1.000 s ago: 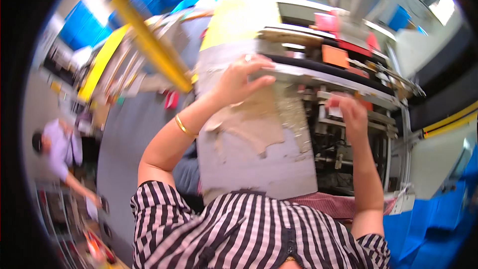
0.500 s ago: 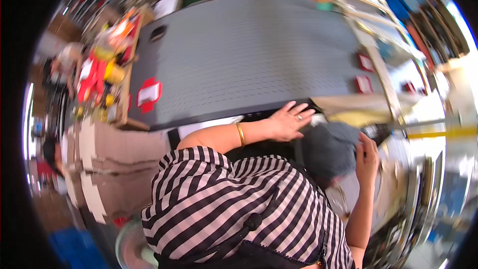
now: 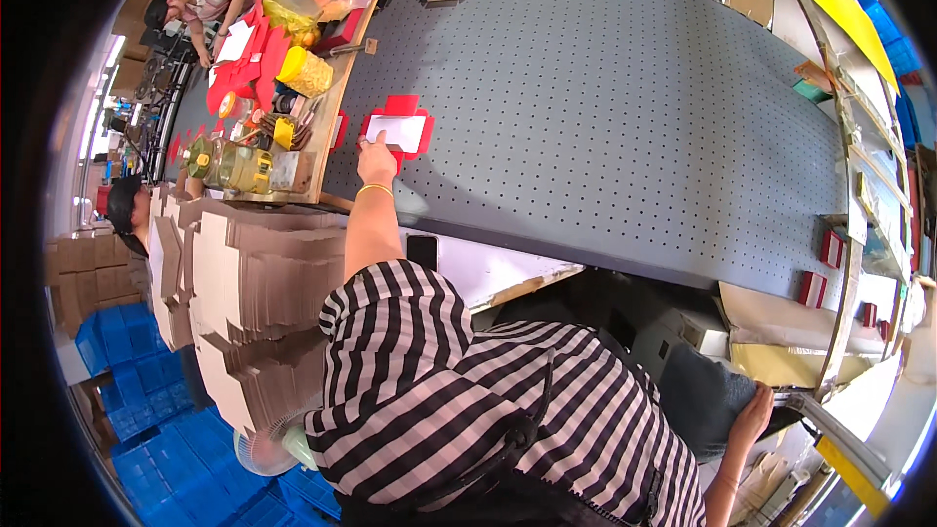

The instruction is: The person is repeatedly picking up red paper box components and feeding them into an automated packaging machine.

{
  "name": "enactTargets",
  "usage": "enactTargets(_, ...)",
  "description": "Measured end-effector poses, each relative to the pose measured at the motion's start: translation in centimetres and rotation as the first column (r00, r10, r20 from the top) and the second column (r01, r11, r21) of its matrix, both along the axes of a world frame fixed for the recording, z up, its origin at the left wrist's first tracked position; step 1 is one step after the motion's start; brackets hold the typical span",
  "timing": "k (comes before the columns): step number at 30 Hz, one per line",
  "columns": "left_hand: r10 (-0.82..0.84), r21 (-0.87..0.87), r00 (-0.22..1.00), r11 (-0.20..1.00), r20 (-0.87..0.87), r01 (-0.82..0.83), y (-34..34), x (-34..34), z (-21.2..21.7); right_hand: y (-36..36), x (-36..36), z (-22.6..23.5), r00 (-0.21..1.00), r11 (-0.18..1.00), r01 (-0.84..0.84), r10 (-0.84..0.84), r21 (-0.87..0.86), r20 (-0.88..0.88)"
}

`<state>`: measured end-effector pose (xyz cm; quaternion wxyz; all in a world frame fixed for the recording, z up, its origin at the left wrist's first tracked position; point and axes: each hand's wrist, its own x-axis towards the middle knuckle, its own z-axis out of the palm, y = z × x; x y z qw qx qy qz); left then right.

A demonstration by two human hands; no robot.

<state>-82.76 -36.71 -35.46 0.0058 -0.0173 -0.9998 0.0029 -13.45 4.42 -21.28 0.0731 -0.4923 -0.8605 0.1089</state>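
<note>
A cross-shaped red cardboard box blank (image 3: 426, 130) with a white rectangular middle lies on the left part of the grey perforated table (image 3: 605, 107). My left hand (image 3: 378, 158), with a gold bangle at its wrist, reaches out to it. Its fingers close on the blank's near left corner, and some fingertips are hidden. Down at the lower right, my right hand (image 3: 753, 417) grips the edge of a dark grey, soft-looking fabric piece (image 3: 705, 398) beside my body. Another bit of red card (image 3: 338, 132) shows at the table's left edge.
A wooden bench (image 3: 337, 102) at left carries red blanks, a yellow-lidded jar (image 3: 306, 72) and a large bottle (image 3: 229, 166). Stacked brown cardboard (image 3: 264, 273) stands at my left. Small red boxes (image 3: 812, 289) sit along the right. Two people work at far left.
The view has swung toward the left. My left hand has gone from the table's near edge, by the grey fabric piece, out to the red blank. My right hand stays at the fabric.
</note>
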Motion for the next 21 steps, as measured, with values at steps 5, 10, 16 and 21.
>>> enactTargets(5, -0.131, -0.034, 0.978, 0.990, 0.164, 0.138, 1.1, -1.7, -1.6, 0.1, 0.7, -0.2, 0.999, 0.999, -0.037, 0.037, 0.030, 0.019)
enactTargets(10, -0.546, 0.711, 0.831, 0.626, 0.107, 0.320, 18.8, 7.9, 2.1, -0.2, 1.4, -1.1, 1.000, 0.995, -0.011, 0.010, 0.094, 0.010)
enactTargets(16, -0.981, 0.918, 0.125, -0.092, -0.151, 0.386, 34.4, 33.2, 18.6, -6.7, 5.4, 1.8, 0.974, 0.980, -0.173, 0.185, 0.103, -0.128)
enactTargets(21, -0.726, 0.586, -0.520, -0.680, -0.451, 0.440, 36.6, 52.7, 28.6, -10.3, 16.2, 7.0, 0.779, 0.996, 0.048, 0.006, 0.069, -0.627)
